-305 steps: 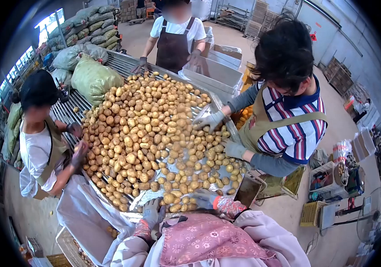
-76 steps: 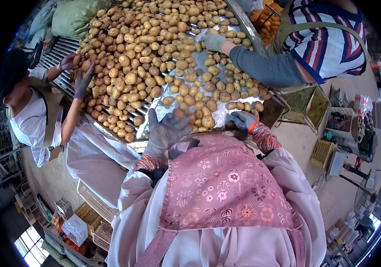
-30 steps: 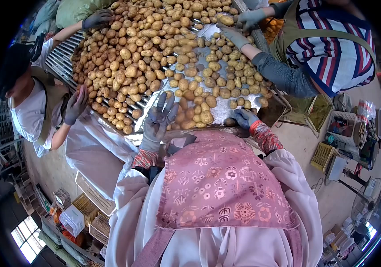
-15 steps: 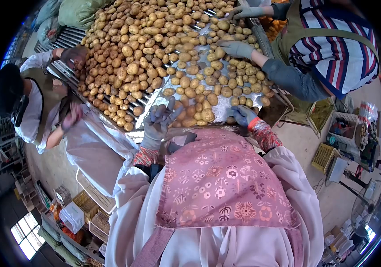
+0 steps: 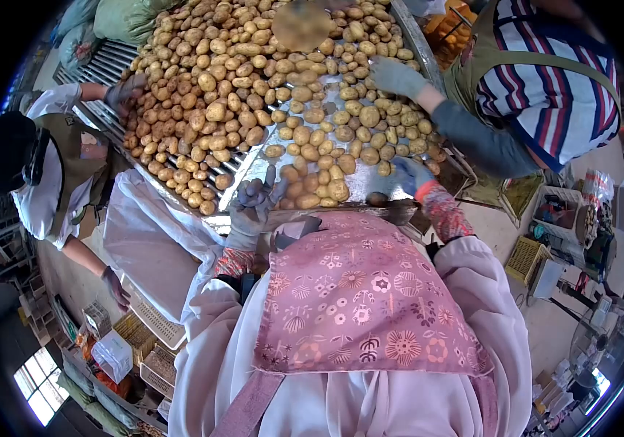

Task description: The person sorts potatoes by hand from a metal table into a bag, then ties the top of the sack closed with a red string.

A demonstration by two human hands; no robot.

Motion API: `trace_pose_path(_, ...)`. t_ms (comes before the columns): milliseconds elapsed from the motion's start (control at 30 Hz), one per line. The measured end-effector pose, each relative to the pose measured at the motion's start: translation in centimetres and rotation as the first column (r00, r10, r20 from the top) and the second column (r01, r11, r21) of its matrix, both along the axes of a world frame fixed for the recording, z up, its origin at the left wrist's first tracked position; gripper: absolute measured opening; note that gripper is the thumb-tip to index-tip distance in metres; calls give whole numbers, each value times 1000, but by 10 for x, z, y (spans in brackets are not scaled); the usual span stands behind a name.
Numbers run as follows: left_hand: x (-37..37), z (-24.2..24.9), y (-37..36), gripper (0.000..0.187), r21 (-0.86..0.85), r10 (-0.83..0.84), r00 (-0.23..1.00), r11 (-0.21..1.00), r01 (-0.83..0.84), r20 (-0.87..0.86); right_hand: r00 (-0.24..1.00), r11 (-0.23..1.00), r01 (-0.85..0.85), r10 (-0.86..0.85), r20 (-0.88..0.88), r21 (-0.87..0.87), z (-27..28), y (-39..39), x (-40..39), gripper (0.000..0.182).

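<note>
My left hand, in a grey glove with dark fingertips, is raised over the near left edge of the metal sorting table. Its fingers are apart, and no potato shows in it. To the right, my right hand, in a blue-grey glove, reaches over the near right part of the table, its fingers smeared by motion; I cannot tell whether they hold anything. Close below them lies a dark potato at the front edge. Between my hands, several loose potatoes rest on the metal sheet.
A large heap of potatoes covers the table's far side and rollers. A co-worker's gloved hand reaches in from the right. Another person works at the left. Full sacks lie behind; yellow crates stand on the floor.
My right hand has lifted and shifted slightly right; my left hand has moved slightly left and down. The right co-worker's lower hand has moved up; the left person's arm has swung down.
</note>
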State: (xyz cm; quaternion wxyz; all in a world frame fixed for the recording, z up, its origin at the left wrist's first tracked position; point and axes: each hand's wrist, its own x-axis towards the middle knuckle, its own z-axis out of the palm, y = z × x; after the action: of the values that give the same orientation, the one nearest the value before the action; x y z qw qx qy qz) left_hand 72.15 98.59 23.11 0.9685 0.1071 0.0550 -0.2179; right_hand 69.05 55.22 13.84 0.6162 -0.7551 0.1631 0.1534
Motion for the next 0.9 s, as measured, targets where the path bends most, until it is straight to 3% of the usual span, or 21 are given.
trace_pose_path(67,-1,-12,-4,19,-83,-33,999,996,30,-39,900,944,-229,298,317,-237,30,50,13,35)
trace_pose_path(133,2,-18,-6,17,19,-119,983,992,123,-143,616,860,-324,508,603,-393,40,91,16,38)
trace_pose_path(167,5,-16,-7,12,87,-164,986,983,164,-13,554,822,-368,569,608,-434,40,101,14,40)
trace_pose_path(233,11,-8,-10,10,234,-239,939,955,182,246,654,668,-569,721,228,-479,24,85,12,35)
trace_pose_path(267,12,2,-10,15,788,-508,771,615,13,384,715,676,-526,680,163,-516,8,68,10,32)
trace_pose_path(300,9,1,-10,33,974,-632,742,183,-135,222,768,674,-485,633,97,-558,-1,52,10,29)
trace_pose_path(333,7,0,-10,54,932,-707,707,-276,-234,-32,808,678,-476,588,25,-561,24,48,22,27)
trace_pose_path(367,-3,-7,2,62,734,-798,603,-415,-537,-10,849,747,-375,514,121,-549,20,41,31,27)
trace_pose_path(400,-11,-5,10,74,688,-832,544,-332,-645,110,863,798,-271,449,232,-538,18,39,41,29)
trace_pose_path(433,-18,-14,17,83,791,-775,619,-294,-536,131,861,817,-190,405,308,-544,13,33,57,34)
trace_pose_path(467,-17,-31,26,83,839,-776,612,-227,-495,151,850,796,-97,379,366,-597,7,32,70,43)
trace_pose_path(500,-16,-54,32,77,775,-756,602,-211,-595,257,836,763,-8,360,414,-646,4,34,85,55)
trace_pose_path(533,-17,-72,36,69,795,-735,656,-290,-533,171,831,712,58,354,429,-699,-2,40,101,67)
trace_pose_path(567,-10,-49,26,56,787,-703,664,-247,-565,256,835,660,97,353,422,-745,-6,48,115,79)
trace_pose_path(633,-2,-26,10,42,754,-613,712,-273,-597,342,956,572,-206,290,-40,-794,45,81,130,86)
trace_pose_path(667,1,-17,5,37,791,-553,750,-242,-562,363,953,512,-230,293,-84,-828,58,94,132,89)
trace_pose_path(733,9,-24,1,27,862,-481,806,-177,-474,345,968,568,-90,244,63,-818,39,105,132,94)
trace_pose_path(767,10,-25,-7,26,933,-378,867,-22,-359,325,983,636,-48,166,76,-770,28,106,130,83)
trace_pose_path(833,17,-43,-10,32,978,-346,936,210,7,68,993,686,2,83,80,-727,13,107,126,74)
trace_pose_path(867,24,-43,-9,32,975,-348,935,221,13,66,999,824,-26,36,7,-566,8,108,126,60)
trace_pose_path(900,32,-41,-8,36,911,-321,947,389,137,-5,999,906,-26,13,-34,-422,3,110,125,50)
